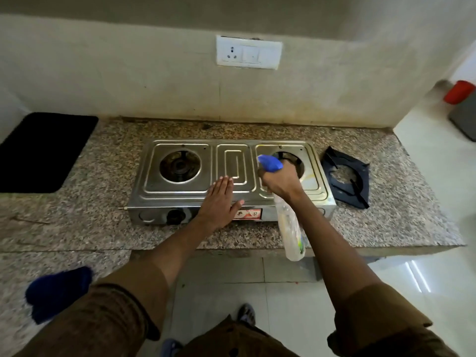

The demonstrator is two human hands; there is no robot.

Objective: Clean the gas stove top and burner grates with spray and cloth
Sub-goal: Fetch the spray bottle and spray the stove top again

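A steel two-burner gas stove (180, 195) sits on the granite counter (108, 228), both burner wells bare of grates. My right hand (280, 185) grips a clear spray bottle (291, 228) by its neck, the blue nozzle (270, 163) over the right burner well. My left hand (219, 203) lies flat with straight fingers on the stove's front middle. Black burner grates (345, 177) lie stacked on the counter right of the stove. A blue cloth (58, 292) sits on the counter at the lower left, near my left elbow.
A black mat (43, 150) lies on the counter at the far left. A white socket and switch plate (248, 52) is on the wall behind the stove. A grey bin with a red lid (461, 99) stands on the floor at the far right. The counter ends right of the grates.
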